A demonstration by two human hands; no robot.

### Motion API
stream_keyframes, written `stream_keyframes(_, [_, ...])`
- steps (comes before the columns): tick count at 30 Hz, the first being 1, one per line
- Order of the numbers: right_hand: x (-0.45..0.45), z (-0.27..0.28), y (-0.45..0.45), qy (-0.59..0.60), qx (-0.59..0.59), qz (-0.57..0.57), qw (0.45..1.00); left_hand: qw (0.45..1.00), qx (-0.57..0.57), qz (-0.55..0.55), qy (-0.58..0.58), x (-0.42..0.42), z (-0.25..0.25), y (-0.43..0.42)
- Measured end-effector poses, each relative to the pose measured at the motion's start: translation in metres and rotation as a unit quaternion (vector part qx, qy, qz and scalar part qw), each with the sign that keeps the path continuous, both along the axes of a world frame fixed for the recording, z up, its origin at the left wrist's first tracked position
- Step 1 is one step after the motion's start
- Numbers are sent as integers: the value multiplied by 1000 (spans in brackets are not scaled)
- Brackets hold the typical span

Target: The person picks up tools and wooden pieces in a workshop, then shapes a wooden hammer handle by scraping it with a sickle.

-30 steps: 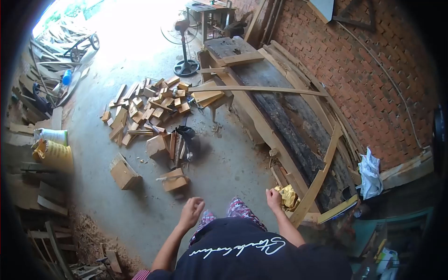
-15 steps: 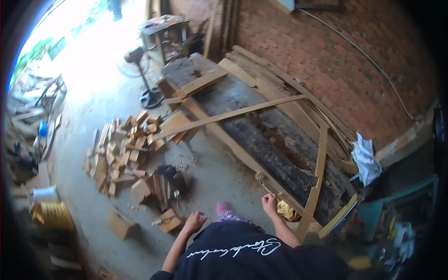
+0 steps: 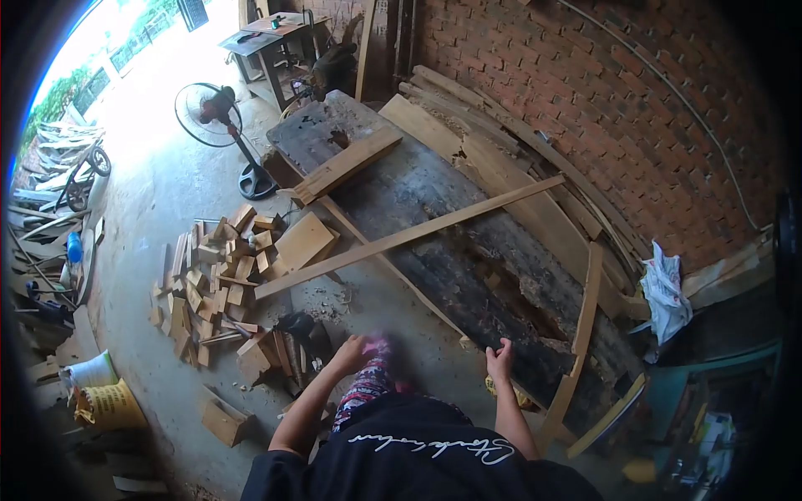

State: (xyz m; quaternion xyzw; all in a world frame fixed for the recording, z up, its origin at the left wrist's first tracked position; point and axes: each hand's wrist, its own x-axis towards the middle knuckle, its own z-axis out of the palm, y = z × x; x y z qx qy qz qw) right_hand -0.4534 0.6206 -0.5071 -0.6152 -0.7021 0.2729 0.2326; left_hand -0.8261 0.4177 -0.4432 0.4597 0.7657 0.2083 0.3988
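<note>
My left hand (image 3: 352,354) hangs over the floor beside my leg, its loosely bent fingers against the pink of my foot; nothing shows in it. My right hand (image 3: 499,361) is raised in front of the near edge of a long, dark, weathered wooden slab (image 3: 434,275), thumb and forefinger apart, with nothing between them. Whether it touches the slab I cannot tell. Across the slab lies a long thin wooden strip (image 3: 409,236). A thick wooden beam (image 3: 351,164) rests on its far part, and a notched board (image 3: 582,313) on its near right part.
On the floor at left lies a heap of wood offcuts (image 3: 213,280), with a single block (image 3: 224,420) nearer me. A standing fan (image 3: 242,150) and a small table (image 3: 271,42) are farther off. Planks (image 3: 501,117) lie along the brick wall (image 3: 635,125). A yellow sack (image 3: 109,405) stands at left.
My view has shifted, and a leg now shows ahead of my body. My right hand has gone from closed to fingers apart, nearer the slab. The left hand has moved over my foot.
</note>
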Motion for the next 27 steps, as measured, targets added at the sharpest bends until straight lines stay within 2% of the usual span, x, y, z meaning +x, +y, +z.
stream_keyframes(3, [-10,-10,6,-17,20,-19,999,998,60,-19,19,-30,11,46])
stream_keyframes(4, [-8,-7,6,-27,36,-35,998,992,118,-8,48,-41,-2,60])
stream_keyframes(6, [-13,2,6,-36,7,-61,997,978,151,-30,139,-57,0,95])
stream_keyframes(9, [-15,8,13,-27,-40,-97,994,974,141,-12,177,-75,11,148])
stream_keyframes(11, [-19,8,23,2,-138,-141,980,970,142,-18,197,-85,26,186])
stream_keyframes(12, [-21,14,27,0,-135,-157,978,968,139,-23,209,-89,30,201])
stream_keyframes(14, [-47,64,39,29,-315,-255,914,965,124,-41,227,-95,24,226])
stream_keyframes(16, [-49,61,40,2,-297,-277,914,958,113,-70,252,-100,10,249])
stream_keyframes(18, [-37,27,35,-66,-162,-195,965,953,110,-89,267,-99,-5,268])
stream_keyframes(19, [-35,20,30,-64,-167,-225,958,952,102,-87,274,-96,-5,275])
stream_keyframes(21, [-32,13,31,-74,-103,-190,973,954,89,-78,276,-86,-9,287])
stream_keyframes(25, [-35,17,27,-43,-139,-221,964,944,84,-94,306,-73,-24,300])
stream_keyframes(27, [-34,20,29,-90,-148,-213,962,947,59,-79,305,-67,-31,307])
